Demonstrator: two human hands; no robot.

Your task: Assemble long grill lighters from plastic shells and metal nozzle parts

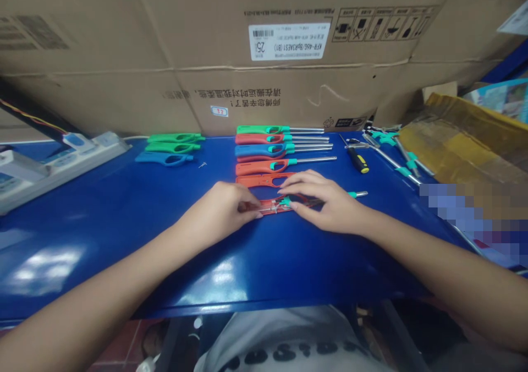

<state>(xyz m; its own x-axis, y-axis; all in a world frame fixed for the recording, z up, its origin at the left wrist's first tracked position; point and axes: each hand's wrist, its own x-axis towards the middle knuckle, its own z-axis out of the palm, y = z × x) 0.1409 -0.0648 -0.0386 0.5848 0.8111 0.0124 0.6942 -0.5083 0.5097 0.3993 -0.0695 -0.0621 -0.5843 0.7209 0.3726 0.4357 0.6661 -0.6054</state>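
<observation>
Nearest, on the blue workbench (pixel 124 223), the left hand (pixel 216 212) pinches one end of a red lighter body (pixel 274 205) with closed fingers; the half-curled right hand (pixel 325 201) presses over its other end. Beyond that body lies a row of long-nosed lighters (pixel 264 167), with green and blue handles (pixel 175 147) farther left, a screwdriver (pixel 358 160) farther right, and cardboard cartons (pixel 289 86) behind.

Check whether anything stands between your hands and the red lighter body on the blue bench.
Nothing visible does. The left hand and right hand are already on the red lighter body, one at each side. The orange lighter shell lies just beyond it, not between them.
</observation>
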